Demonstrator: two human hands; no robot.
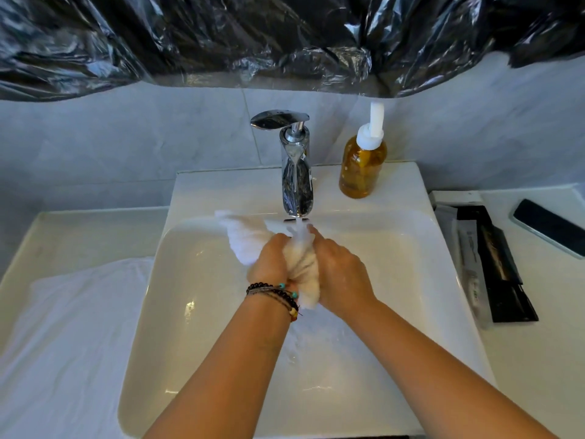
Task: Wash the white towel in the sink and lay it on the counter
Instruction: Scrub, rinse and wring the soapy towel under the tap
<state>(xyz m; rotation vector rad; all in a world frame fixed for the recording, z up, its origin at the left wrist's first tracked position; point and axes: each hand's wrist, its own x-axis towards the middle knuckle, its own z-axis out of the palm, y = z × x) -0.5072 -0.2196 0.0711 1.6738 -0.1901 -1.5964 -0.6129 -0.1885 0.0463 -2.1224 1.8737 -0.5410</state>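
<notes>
Forearms reach in from six o'clock, and both hands meet over the sink: left hand and right hand, each grip clamped on the white towel, bunched between them right under the faucet. Water's running, so we're in the washing step, by my read. Next up: wring it out, then spread it on the bench. Soap dispenser stands at one o'clock.
</notes>
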